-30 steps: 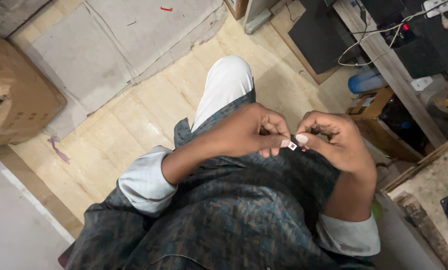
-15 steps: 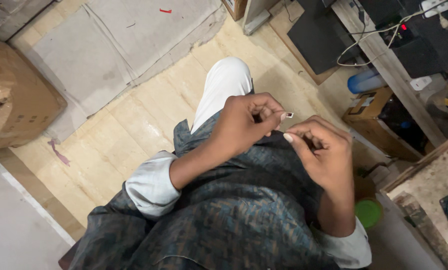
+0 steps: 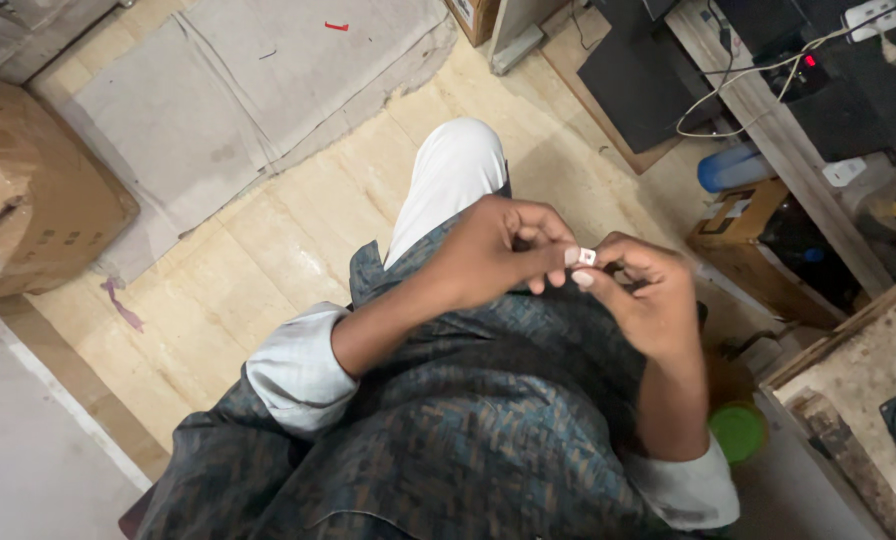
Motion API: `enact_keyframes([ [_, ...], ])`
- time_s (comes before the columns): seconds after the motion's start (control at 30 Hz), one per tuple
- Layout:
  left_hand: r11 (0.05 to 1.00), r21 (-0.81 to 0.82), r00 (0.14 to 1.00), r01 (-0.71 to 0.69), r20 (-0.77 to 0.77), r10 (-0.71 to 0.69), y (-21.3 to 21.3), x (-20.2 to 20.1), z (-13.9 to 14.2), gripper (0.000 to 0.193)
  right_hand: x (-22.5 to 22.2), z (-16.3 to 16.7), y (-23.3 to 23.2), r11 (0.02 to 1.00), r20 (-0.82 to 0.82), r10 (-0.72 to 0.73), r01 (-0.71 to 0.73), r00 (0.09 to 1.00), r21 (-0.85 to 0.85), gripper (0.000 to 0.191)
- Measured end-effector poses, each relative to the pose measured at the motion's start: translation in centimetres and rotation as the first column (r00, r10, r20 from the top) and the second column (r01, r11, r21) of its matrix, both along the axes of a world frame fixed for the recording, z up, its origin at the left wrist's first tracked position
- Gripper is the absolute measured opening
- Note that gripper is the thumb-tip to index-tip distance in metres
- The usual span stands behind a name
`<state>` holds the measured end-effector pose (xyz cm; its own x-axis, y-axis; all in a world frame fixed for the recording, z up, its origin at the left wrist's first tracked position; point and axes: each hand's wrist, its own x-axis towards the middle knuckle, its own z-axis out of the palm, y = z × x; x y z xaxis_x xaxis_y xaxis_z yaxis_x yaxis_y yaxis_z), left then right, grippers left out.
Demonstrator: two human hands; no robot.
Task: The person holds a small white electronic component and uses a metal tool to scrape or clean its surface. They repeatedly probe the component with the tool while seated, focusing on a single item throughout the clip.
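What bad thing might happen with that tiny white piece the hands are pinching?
The small white piece is held only between the fingertips of the left hand and right hand, above the lap. If the grip slips, it would likely fall.

It could land on the patterned dark garment or the pale floor, where something so small and light-coloured may be hard to find.

Boxes and cables crowd the right side, so it might roll out of sight.

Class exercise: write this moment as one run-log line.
left hand: pinching small white piece | right hand: fingertips at same piece | hands: together above lap | nearby: cardboard box, green lid
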<state>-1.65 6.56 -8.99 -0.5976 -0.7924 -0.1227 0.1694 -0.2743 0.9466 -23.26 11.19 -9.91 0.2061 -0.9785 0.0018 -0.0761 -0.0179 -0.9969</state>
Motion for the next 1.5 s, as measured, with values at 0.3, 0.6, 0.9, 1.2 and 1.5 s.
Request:
enact_keyframes([
  [0.3, 0.869, -0.469, 0.89, -0.159, 0.314, 0.332, 0.7, -1.0, 0.4, 0.008, 1.8, 5.7, 0.4, 0.872, -0.643, -0.302, -0.069, 0.704, -0.485, 0.012],
  [0.6, 0.998, -0.065, 0.998, -0.02, 0.06, 0.024, 0.8, -0.4, -0.9, 0.015, -0.9, 0.9, -0.9, 0.989, -0.229, -0.029, -0.006, 0.973, -0.15, 0.005],
  [0.9, 0.958, 0.176, 0.927, -0.227, -0.262, 0.268, 0.7, -2.5, -3.6, 0.014, 1.0, -2.1, 0.6, 0.964, 0.126, -0.266, 0.263, 0.956, 0.037, 0.007],
  [1.2, 0.906, 0.263, 0.853, -0.332, -0.326, 0.407, 0.7, -2.9, -3.2, 0.01, 3.2, -0.9, 0.8, 0.925, 0.118, -0.368, 0.376, 0.922, -0.047, 0.009],
  [1.5, 0.908, 0.25, 0.833, -0.336, -0.371, 0.41, 0.0, -2.4, -2.4, 0.008, 2.6, -1.9, 0.6, 0.967, 0.486, -0.253, 0.201, 0.836, 0.157, 0.014],
])
